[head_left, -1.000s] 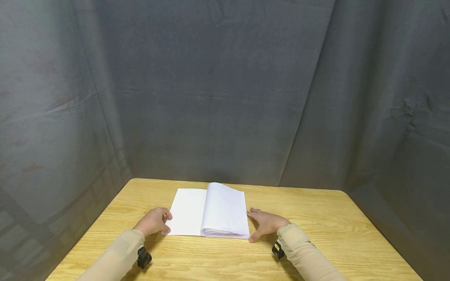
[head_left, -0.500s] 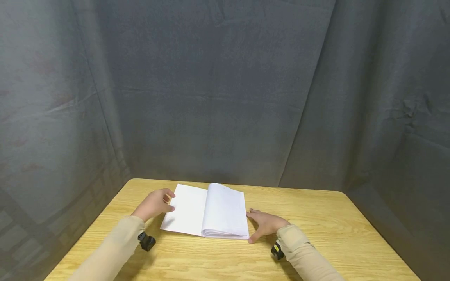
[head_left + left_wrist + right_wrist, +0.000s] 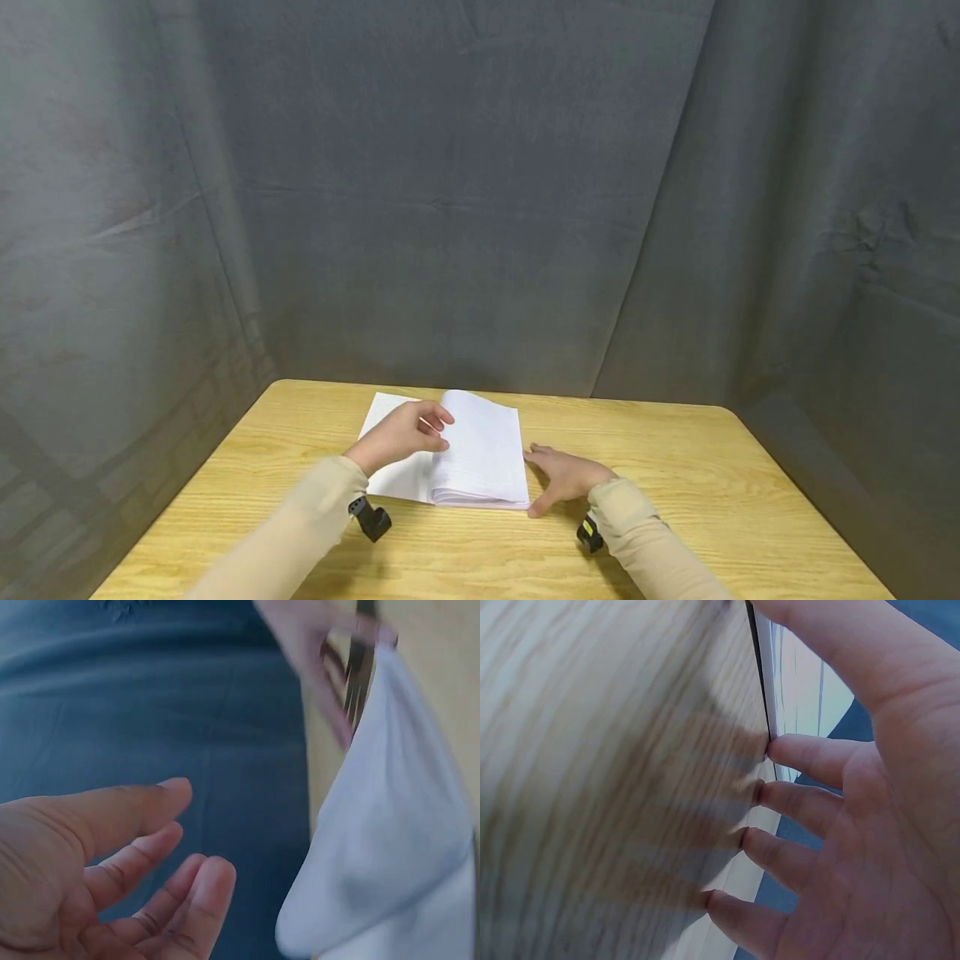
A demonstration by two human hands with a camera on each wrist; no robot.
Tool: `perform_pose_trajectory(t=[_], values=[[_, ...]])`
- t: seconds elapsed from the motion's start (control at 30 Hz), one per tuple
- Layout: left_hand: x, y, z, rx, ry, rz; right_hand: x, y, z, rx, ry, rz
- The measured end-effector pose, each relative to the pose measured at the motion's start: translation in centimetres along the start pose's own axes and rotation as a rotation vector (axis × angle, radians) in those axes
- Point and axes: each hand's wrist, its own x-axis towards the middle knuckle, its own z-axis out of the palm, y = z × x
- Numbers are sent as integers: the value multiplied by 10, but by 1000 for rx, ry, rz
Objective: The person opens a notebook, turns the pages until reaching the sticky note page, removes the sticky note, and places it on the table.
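Note:
An open notebook (image 3: 483, 458) lies on the table with white pages; its right-hand leaves bulge up in a curve near the fold. Over the left page and fold hovers my left hand (image 3: 405, 435), thumb and fingers loosely bent and apart. The left wrist view shows nothing between the fingers of that hand (image 3: 120, 877), with the curved pages (image 3: 390, 817) off to its right. My right hand (image 3: 568, 477) rests at the notebook's right edge, fingers spread. In the right wrist view its straight fingertips touch the wood, and the thumb and index finger meet the notebook's edge (image 3: 769, 675).
The light wooden table (image 3: 675, 483) has rounded far corners. Grey cloth curtains (image 3: 450, 208) hang behind it and at both sides. A small black camera is strapped to each wrist, the left one (image 3: 371, 518) lying low over the table.
My left hand has left the notebook's left edge, risen, and moved right to the fold. The left page first lifted at a slight tilt. My right hand has stayed put.

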Motion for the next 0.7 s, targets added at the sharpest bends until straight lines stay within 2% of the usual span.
perform_pose_trajectory(t=[0.2,0.43,0.6,0.7], values=[[10,1,32,-93,-76,13,1,-2,1,2,8,15],[17,-9,61,-72,-144,-23,2,-5,0,-14,8,39],[18,-17,74,-55,-179,-58,2,-4,0,-17,6,31],[19,-22,80,-12,-182,-70,2,-3,-1,-12,6,28]])
